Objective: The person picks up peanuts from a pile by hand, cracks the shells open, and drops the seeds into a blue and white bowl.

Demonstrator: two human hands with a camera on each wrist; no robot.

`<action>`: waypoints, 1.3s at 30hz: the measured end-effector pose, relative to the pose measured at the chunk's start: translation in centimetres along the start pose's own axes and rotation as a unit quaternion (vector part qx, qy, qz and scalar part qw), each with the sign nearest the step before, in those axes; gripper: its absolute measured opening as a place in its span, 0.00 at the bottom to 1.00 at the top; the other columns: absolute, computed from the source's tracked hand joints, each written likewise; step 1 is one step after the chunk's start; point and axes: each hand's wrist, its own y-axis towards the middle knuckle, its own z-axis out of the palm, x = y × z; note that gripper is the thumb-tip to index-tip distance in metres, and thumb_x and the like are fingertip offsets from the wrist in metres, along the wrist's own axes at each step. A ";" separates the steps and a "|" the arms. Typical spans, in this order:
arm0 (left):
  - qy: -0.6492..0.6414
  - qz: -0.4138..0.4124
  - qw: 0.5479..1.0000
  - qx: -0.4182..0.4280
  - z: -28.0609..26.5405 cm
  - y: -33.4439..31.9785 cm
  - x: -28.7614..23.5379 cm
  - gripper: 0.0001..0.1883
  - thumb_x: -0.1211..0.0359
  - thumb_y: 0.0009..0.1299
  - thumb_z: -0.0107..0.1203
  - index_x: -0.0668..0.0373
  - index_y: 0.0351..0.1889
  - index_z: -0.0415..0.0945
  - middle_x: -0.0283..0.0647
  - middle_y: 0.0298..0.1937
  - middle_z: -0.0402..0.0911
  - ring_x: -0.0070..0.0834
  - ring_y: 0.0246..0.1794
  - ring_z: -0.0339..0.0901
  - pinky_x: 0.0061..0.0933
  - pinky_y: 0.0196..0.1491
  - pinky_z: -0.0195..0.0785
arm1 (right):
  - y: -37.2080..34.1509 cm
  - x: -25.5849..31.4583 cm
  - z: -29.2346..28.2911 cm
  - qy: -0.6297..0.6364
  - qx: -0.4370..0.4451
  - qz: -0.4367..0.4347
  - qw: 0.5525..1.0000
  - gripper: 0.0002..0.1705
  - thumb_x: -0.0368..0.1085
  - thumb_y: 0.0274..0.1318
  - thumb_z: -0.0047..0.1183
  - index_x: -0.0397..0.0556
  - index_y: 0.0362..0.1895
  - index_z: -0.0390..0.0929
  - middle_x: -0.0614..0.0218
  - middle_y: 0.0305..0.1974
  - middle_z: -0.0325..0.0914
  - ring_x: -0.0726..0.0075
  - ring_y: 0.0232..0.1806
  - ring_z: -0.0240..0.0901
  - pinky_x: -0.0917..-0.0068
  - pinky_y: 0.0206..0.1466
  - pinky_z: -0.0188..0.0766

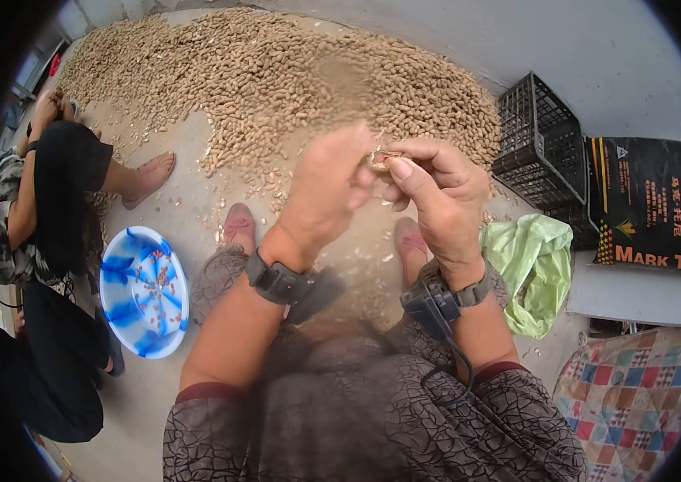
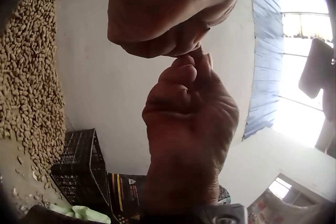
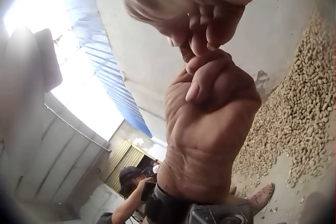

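Observation:
In the head view, my right hand (image 1: pixel 445 189) pinches a split peanut pod (image 1: pixel 385 161) between thumb and fingers, its reddish inside showing. Motion blurs my left hand (image 1: pixel 320 189), which meets the pod with bent fingertips from the other side. Seen from the left wrist, the left hand (image 2: pixel 173 11) is curled above and the right hand (image 2: pixel 189 108) comes up from below, their fingertips meeting at the pod. A brown bit of the peanut (image 3: pixel 186 51) shows between the fingertips in the right wrist view; the palms hide the rest.
A large heap of unshelled peanuts (image 1: pixel 292 76) spreads along the wall. At left stands a blue and white basin (image 1: pixel 145 341) with loose kernels, beside a seated person (image 1: pixel 71 185). A black crate (image 1: pixel 537 132), a green plastic bag (image 1: pixel 517 241) and a printed black sack (image 1: pixel 654 193) are at right.

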 end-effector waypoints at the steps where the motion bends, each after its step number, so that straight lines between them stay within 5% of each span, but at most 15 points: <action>1: -0.086 -0.034 0.995 -0.022 0.1 -0.1 -0.5 0.15 0.60 0.75 0.43 0.60 0.31 0.70 0.29 0.19 0.66 0.10 0.12 0.55 0.11 0.13 0.47 | 0.1 -0.1 -0.1 -0.001 0.000 0.000 1.000 0.07 0.27 0.55 0.52 0.39 0.38 0.77 0.66 0.28 0.79 0.81 0.25 0.73 0.86 0.25 0.69; 2: -0.172 -0.068 0.982 -0.043 0.1 -0.1 -0.8 0.15 0.60 0.75 0.42 0.60 0.32 0.70 0.29 0.19 0.65 0.10 0.12 0.54 0.11 0.13 0.47 | 0.1 -0.1 -0.3 0.001 -0.002 0.005 1.000 0.08 0.27 0.54 0.51 0.40 0.39 0.77 0.66 0.29 0.79 0.81 0.26 0.73 0.86 0.25 0.69; 6: -0.162 -0.036 0.984 -0.071 -1.0 -0.2 -0.9 0.15 0.59 0.74 0.44 0.61 0.34 0.71 0.28 0.19 0.65 0.10 0.12 0.54 0.11 0.13 0.47 | 0.3 -0.2 -0.7 -0.016 -0.016 0.007 1.000 0.10 0.26 0.54 0.51 0.41 0.41 0.78 0.66 0.32 0.78 0.79 0.26 0.75 0.86 0.24 0.69; 11: 0.063 0.025 0.998 -0.012 -0.1 -1.1 -2.2 0.13 0.59 0.71 0.51 0.62 0.37 0.72 0.28 0.20 0.69 0.08 0.13 0.56 0.10 0.15 0.48 | 0.6 -0.5 -0.6 -0.039 -0.017 0.011 0.999 0.09 0.26 0.53 0.51 0.41 0.40 0.77 0.67 0.31 0.77 0.79 0.25 0.75 0.86 0.23 0.69; 18: 0.054 0.025 0.998 0.001 0.2 -0.9 -1.3 0.08 0.66 0.70 0.50 0.61 0.34 0.71 0.26 0.21 0.70 0.08 0.17 0.61 0.10 0.17 0.51 | 0.7 -0.2 0.1 -0.044 -0.024 0.036 0.998 0.06 0.28 0.54 0.52 0.39 0.36 0.76 0.67 0.26 0.77 0.81 0.24 0.74 0.87 0.21 0.68; 20: 0.103 0.082 0.990 -0.040 0.4 -0.7 -0.6 0.09 0.70 0.67 0.51 0.63 0.25 0.70 0.31 0.22 0.71 0.13 0.23 0.66 0.19 0.23 0.59 | 0.7 0.2 0.3 -0.059 -0.028 0.052 0.997 0.05 0.29 0.54 0.52 0.39 0.34 0.76 0.67 0.25 0.77 0.81 0.23 0.73 0.87 0.20 0.67; 24: 0.164 0.113 0.978 -0.058 0.6 -0.7 0.1 0.10 0.71 0.67 0.49 0.63 0.24 0.67 0.32 0.20 0.69 0.14 0.23 0.65 0.22 0.23 0.59 | 0.7 0.0 0.1 -0.060 -0.034 0.089 0.994 0.06 0.31 0.54 0.54 0.40 0.32 0.76 0.67 0.23 0.77 0.83 0.20 0.71 0.88 0.19 0.66; 27: 0.122 0.065 0.989 -0.056 0.7 -0.9 0.2 0.10 0.72 0.67 0.47 0.63 0.23 0.66 0.32 0.19 0.67 0.16 0.21 0.64 0.24 0.23 0.58 | 0.7 -0.3 -0.1 -0.016 -0.025 0.085 0.996 0.05 0.30 0.55 0.53 0.40 0.32 0.76 0.66 0.23 0.78 0.83 0.20 0.70 0.88 0.18 0.66; 29: 0.057 0.052 0.996 -0.043 0.8 -0.7 1.0 0.08 0.68 0.72 0.44 0.59 0.31 0.68 0.26 0.21 0.67 0.09 0.16 0.59 0.12 0.18 0.50 | 0.6 -0.2 -0.1 -0.001 -0.018 0.076 0.997 0.05 0.30 0.56 0.52 0.39 0.32 0.76 0.66 0.23 0.78 0.83 0.20 0.70 0.88 0.18 0.66; 39: -0.220 -0.062 0.973 -0.016 1.1 -0.6 1.0 0.08 0.66 0.72 0.45 0.57 0.32 0.69 0.27 0.22 0.68 0.11 0.19 0.59 0.14 0.20 0.52 | 1.0 -1.3 -0.7 0.100 -0.018 0.085 0.991 0.09 0.32 0.59 0.47 0.37 0.35 0.75 0.63 0.25 0.78 0.80 0.20 0.71 0.84 0.21 0.68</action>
